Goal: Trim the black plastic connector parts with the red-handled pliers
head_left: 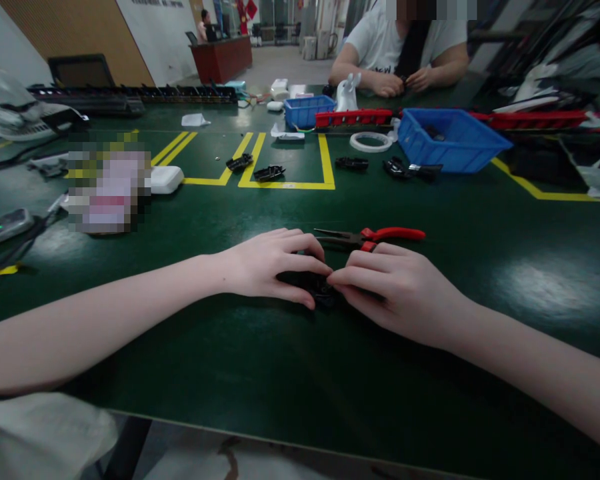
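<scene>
A small black plastic part [323, 293] lies on the green table between my hands, mostly covered by fingers. My left hand [275, 267] is curled around its left side, thumb in front and fingers behind. From the right, my right hand [395, 287] pinches at the part's top right, with thumb and forefinger pressed together. Whether those fingertips hold something tiny is hidden. Just behind my right hand rest long-nose pliers [350, 239] with red handles, jaws pointing left and slightly apart.
Several similar black parts, one a black housing [269, 173], lie farther back. Behind them stand a blue bin [450, 143], a smaller blue bin [307, 112], a tape roll [371, 141] and red strips [354, 119]. A white case [166, 179] sits left. Another person sits opposite.
</scene>
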{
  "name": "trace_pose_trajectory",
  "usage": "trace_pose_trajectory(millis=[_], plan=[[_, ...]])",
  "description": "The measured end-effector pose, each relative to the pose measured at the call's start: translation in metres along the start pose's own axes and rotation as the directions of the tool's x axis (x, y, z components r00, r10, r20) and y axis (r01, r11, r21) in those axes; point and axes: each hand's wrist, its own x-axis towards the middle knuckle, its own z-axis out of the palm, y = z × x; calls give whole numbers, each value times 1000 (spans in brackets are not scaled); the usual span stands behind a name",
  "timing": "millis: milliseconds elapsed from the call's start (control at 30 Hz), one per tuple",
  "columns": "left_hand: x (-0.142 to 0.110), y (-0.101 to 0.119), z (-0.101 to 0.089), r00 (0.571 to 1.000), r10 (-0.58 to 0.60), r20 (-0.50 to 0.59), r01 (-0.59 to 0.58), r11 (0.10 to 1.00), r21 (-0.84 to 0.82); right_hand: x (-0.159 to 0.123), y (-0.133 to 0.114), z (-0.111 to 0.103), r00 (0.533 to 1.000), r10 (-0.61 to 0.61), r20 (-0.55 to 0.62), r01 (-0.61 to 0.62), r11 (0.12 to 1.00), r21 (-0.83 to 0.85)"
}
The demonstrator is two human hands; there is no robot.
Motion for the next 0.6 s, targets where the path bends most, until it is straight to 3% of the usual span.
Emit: trace_pose_trajectory(millis=[333,600], plan=[[1,0,0,1000,8,-12,-8,1000,-19,3,-3,-2,996,80,37,-83,990,113],[1,0,1,1000,1,-11,-1,1000,-27,3,-7,0,998,44,54,-46,998,38]])
